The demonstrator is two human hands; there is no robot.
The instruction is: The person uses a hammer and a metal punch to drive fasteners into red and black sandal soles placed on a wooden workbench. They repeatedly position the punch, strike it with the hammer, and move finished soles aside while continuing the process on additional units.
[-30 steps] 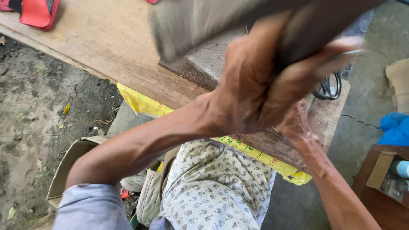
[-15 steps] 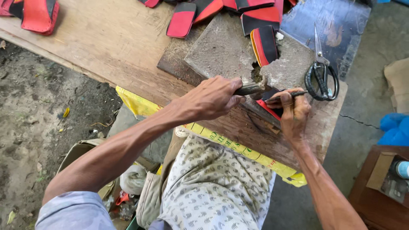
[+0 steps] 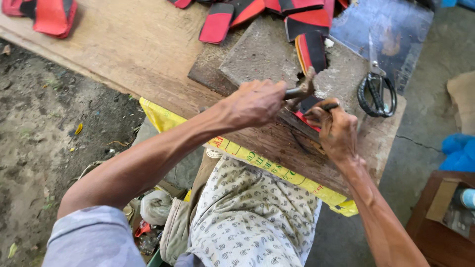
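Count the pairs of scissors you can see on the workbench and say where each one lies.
1. The black-handled scissors lie on the wooden workbench near its right end, partly on a clear plastic sheet, beyond the right hand. Others may be hidden outside the view.

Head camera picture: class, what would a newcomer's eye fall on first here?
At the centre, the left hand grips a metal tool over a red and black piece that the right hand pins to the wooden bench. Black-handled scissors lie to the right, more red and black pieces along the top.
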